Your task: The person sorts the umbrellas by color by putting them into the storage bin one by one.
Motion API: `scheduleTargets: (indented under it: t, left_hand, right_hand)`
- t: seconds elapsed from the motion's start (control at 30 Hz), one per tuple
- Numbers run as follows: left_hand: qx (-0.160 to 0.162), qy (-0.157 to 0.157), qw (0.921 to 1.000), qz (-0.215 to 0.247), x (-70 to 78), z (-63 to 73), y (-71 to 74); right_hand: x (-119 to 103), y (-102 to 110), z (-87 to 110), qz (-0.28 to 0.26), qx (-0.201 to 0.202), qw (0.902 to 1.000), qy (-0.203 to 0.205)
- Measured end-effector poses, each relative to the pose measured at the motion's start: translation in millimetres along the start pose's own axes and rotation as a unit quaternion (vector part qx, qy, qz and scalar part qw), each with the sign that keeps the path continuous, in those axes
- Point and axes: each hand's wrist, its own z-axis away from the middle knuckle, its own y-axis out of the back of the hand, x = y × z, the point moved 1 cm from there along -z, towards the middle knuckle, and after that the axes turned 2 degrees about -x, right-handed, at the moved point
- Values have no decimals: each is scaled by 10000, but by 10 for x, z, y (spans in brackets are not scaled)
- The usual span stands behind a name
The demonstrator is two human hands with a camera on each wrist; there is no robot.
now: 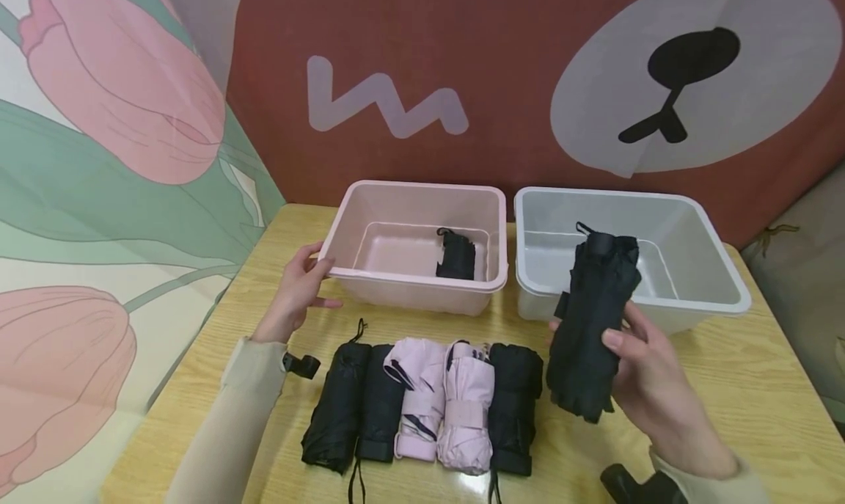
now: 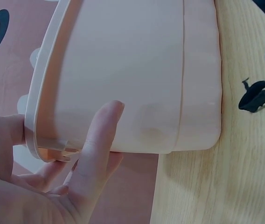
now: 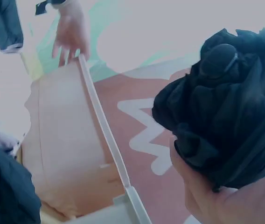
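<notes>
My right hand [image 1: 650, 375] grips a black folding umbrella [image 1: 590, 328], collapsed and held upright in front of the pale grey bin [image 1: 713, 306]. Its dark rounded end [image 3: 219, 60] faces the right wrist camera. At the pink plastic bin [image 1: 416, 284], my left hand [image 1: 297, 291] holds the rim by the left front corner, one finger lying along the outer wall in the left wrist view. Inside that bin lies a small black folded umbrella [image 1: 457, 256], toward the right.
Nearer me, several folded umbrellas lie side by side on the wooden table [image 1: 739, 394]: black ones, such as the leftmost umbrella [image 1: 337, 408], and two pink umbrellas [image 1: 465, 416] in the middle. Behind the bins hangs a brown printed cloth [image 1: 508, 86].
</notes>
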Motion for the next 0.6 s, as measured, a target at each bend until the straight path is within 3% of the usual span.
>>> scheduleTargets:
  t: [0.1,0.17,0.3,0.4,0.6]
  left_hand:
    - [22,35,10000,-14,-1,-3,9]
    - [18,31,10000,-29,2,-4,17]
    - [0,15,10000,9,14,-2,29]
    - [10,14,10000,42,21,-2,34]
    - [18,-9,10000,9,18,-7,19]
  right_hand:
    - [-40,-30,-52,-430,-518,9974,-237]
    - [-55,-52,-77,-1018,-809,9908,-388]
    - [-79,-112,-132,-2058,-868,9722,-700]
    - [-88,-164,-198,-2440,-812,9640,-676]
    - [-82,-231,-328,-2824,-1238,9509,-278]
